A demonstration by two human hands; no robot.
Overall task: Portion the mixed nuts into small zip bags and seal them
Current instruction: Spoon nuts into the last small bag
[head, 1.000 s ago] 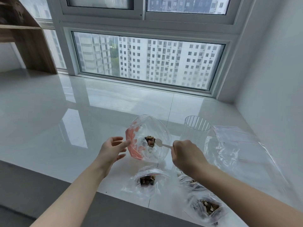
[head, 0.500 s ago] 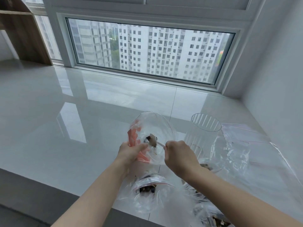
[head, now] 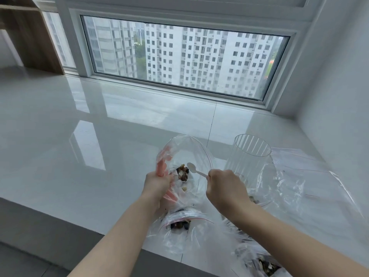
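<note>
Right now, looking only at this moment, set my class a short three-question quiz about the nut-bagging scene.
1. True or false: the white spoon is loaded with nuts.
2. Which hand grips the open zip bag? A left hand B right hand
3. Fill in: the ribbed clear cup stands to the ___ of that bag.

Key: 1 false, the spoon looks empty; 2 A; 3 right.
</note>
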